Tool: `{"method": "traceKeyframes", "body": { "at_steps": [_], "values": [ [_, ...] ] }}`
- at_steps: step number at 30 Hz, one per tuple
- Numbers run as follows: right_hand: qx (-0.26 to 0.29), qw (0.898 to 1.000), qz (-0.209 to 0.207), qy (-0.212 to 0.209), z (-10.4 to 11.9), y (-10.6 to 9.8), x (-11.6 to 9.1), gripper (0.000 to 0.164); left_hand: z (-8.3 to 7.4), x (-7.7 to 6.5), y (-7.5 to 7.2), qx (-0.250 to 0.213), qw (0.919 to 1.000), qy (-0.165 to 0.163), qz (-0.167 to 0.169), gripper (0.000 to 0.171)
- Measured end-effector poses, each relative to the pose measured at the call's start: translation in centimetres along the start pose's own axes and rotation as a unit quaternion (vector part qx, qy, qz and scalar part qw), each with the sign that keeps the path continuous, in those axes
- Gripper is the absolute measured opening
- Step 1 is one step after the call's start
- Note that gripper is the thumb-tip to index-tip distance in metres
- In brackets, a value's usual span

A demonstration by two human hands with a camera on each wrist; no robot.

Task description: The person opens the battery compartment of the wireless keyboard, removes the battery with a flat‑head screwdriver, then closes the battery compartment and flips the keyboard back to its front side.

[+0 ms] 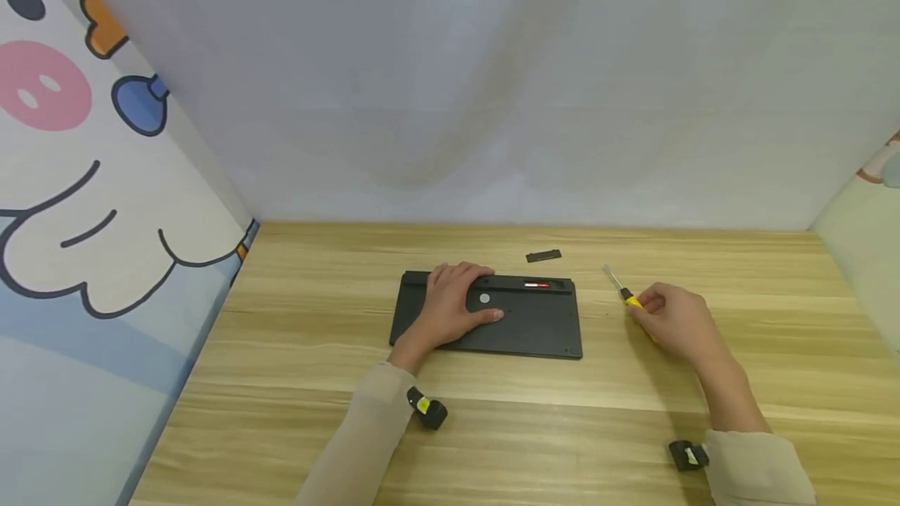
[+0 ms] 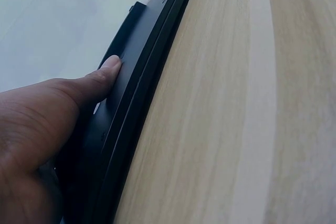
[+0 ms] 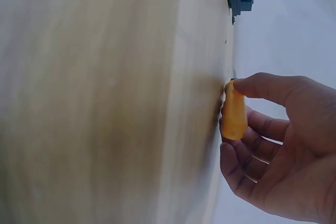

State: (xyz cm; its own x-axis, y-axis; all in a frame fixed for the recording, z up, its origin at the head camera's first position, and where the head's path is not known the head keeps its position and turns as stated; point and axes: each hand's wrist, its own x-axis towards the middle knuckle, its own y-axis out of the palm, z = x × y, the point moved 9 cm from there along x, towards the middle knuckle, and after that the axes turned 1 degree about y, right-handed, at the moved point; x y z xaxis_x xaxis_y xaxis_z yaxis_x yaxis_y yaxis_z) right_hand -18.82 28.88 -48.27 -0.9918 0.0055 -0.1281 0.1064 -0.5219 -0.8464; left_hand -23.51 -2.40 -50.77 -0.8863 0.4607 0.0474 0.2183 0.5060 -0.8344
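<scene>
The black keyboard (image 1: 534,326) lies underside up, its uncovered battery compartment (image 1: 555,285) near the far right corner, with a red-and-silver battery (image 1: 537,285) showing inside. Over the keyboard's left part, the left hand (image 1: 450,307) is spread wide, thumb stretched across the panel and fingers reaching its far edge, resting on it. To the right of the keyboard, the right hand (image 1: 676,320) has its thumb and fingers bent in, pinching the yellow handle of a screwdriver (image 1: 630,298) whose tip points away from the person; whether it touches the table (image 1: 506,443) I cannot tell. The right wrist view shows the handle's rounded butt and the fingers behind it, mostly covered by the hand from the head. The left wrist view shows the thumb tip pressed to the panel and the keyboard's thin side. Just beyond the keyboard's far edge lies a small black cover (image 1: 544,255). The left hand hides part of the keyboard, close to a round pale sticker (image 1: 484,298). A pale backdrop (image 1: 492,100) stands well beyond the keyboard, and a cartoon-printed panel (image 1: 91,201) well to its left.
</scene>
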Motion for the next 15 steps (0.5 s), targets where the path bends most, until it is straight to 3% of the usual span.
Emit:
{"method": "traceKeyframes", "body": {
  "at_steps": [15],
  "values": [
    [0.021,0.999,0.026,-0.002,1.00,-0.43,0.34,0.029,-0.05,0.01,0.04,-0.003,1.0000,0.001,-0.001,0.070]
  ]
}}
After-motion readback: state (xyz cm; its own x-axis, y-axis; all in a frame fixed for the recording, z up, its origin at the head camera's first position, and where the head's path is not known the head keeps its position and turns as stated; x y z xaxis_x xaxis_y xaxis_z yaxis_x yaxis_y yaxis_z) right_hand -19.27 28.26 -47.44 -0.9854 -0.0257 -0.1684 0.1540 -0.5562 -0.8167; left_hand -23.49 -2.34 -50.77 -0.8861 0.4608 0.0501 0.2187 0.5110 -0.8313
